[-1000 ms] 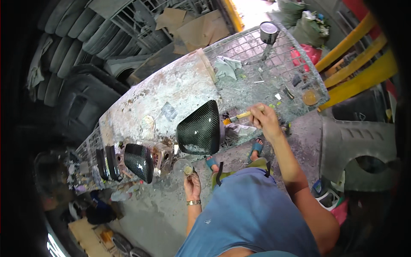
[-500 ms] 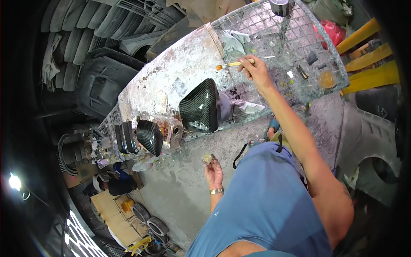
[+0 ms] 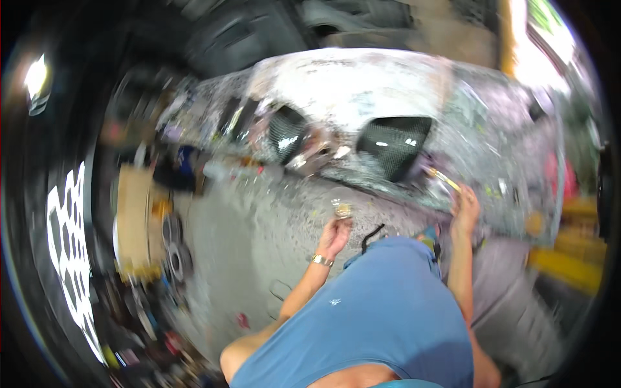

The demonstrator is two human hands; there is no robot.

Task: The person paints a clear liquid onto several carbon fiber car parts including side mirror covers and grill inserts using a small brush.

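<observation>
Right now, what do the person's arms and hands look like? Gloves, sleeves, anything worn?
Left hand and right hand: no gloves. Left forearm and right forearm: no sleeves. Shiny metallic wristband on the left; none visible on the right. Blur hides finer markings.

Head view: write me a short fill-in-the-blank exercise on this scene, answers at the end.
1. The brush is in the person's ____ hand.
2. The left hand holds a small clear cup, and a shiny metal band circles its ____.
3. Compared with the dark patterned shell nearer the brush, the other patterned shell looks ____ in size.
4. The shirt is ____ in colour.

Missing words: right; wrist; smaller; blue.
</observation>
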